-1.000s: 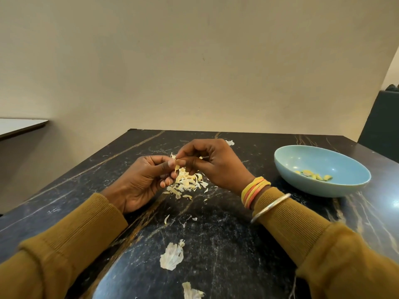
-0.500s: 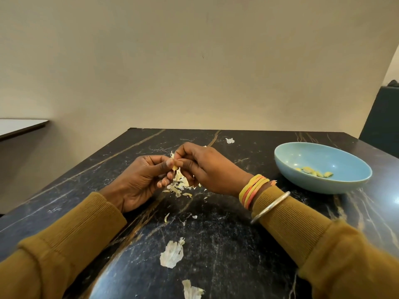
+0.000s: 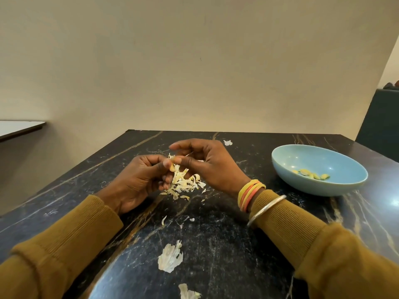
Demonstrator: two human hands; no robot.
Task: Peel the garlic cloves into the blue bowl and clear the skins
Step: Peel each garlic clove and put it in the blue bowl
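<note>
My left hand (image 3: 142,175) and my right hand (image 3: 207,162) meet above the middle of the black marble table (image 3: 216,244). Between their fingertips is a small pale garlic clove (image 3: 172,167); the left thumb and fingers pinch it, and the right thumb and forefinger pinch at its skin. Under the hands lies a heap of papery garlic skins (image 3: 183,184). To the right stands the blue bowl (image 3: 336,186) with several peeled cloves (image 3: 311,174) inside.
Bigger skin pieces lie nearer me, one (image 3: 170,257) in the middle and one (image 3: 187,293) at the bottom edge; a scrap (image 3: 227,142) lies behind the hands. A wall stands just past the table's far edge, with a white tabletop (image 3: 19,128) at the left.
My right hand has lifted and turned slightly, its forefinger now raised above the clove. The left hand stays in place with the clove.
</note>
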